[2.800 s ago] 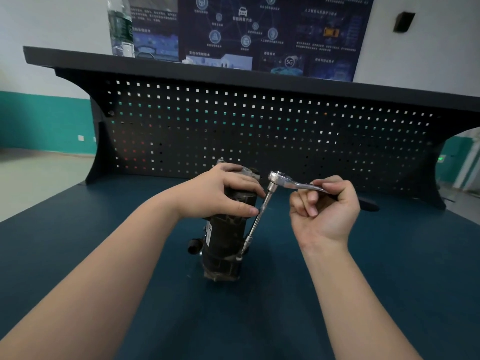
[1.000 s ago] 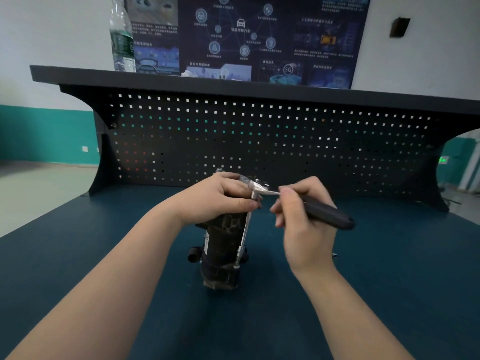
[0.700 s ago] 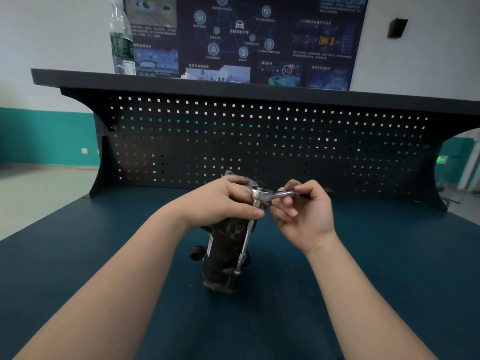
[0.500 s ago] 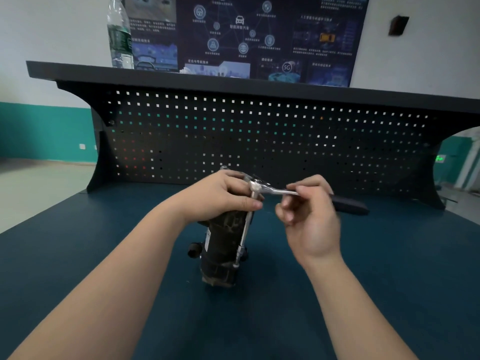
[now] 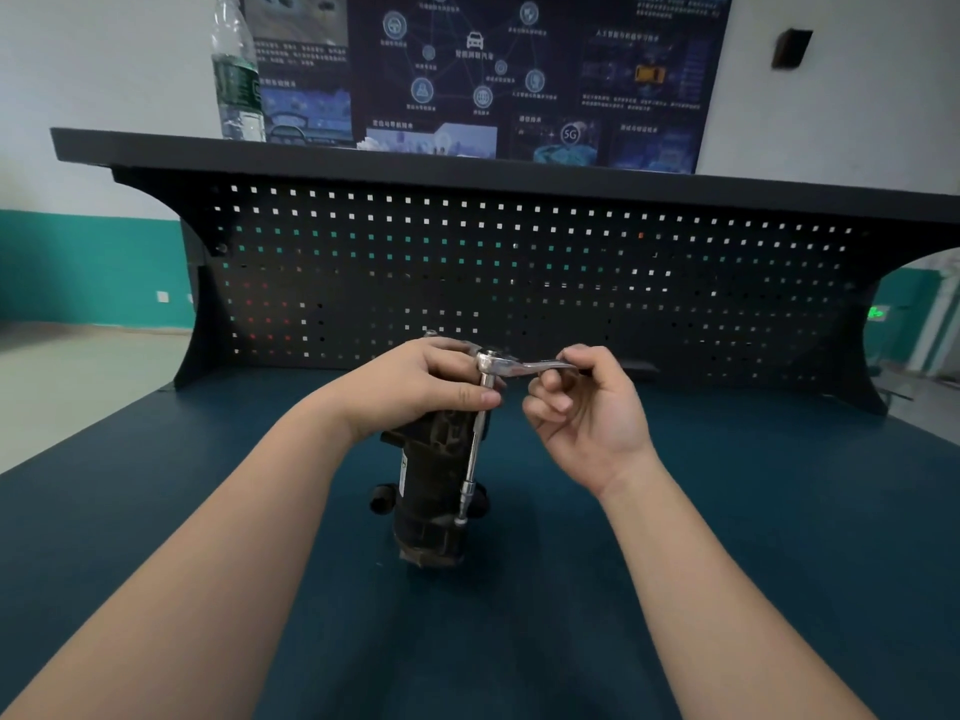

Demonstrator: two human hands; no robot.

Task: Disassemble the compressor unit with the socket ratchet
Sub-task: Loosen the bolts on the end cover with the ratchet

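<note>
I am gripping the compressor [image 5: 434, 475] top with my left hand [image 5: 426, 384], my right hand [image 5: 587, 407] pinching the ratchet [image 5: 511, 367] handle.

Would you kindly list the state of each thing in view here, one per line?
compressor unit: upright on the table, steadied at its top.
socket ratchet: long extension runs down the unit's right side, its tip at the lower body.
left hand: grips the unit's top.
right hand: holds the ratchet handle.
water bottle: upright on the shelf.
</note>
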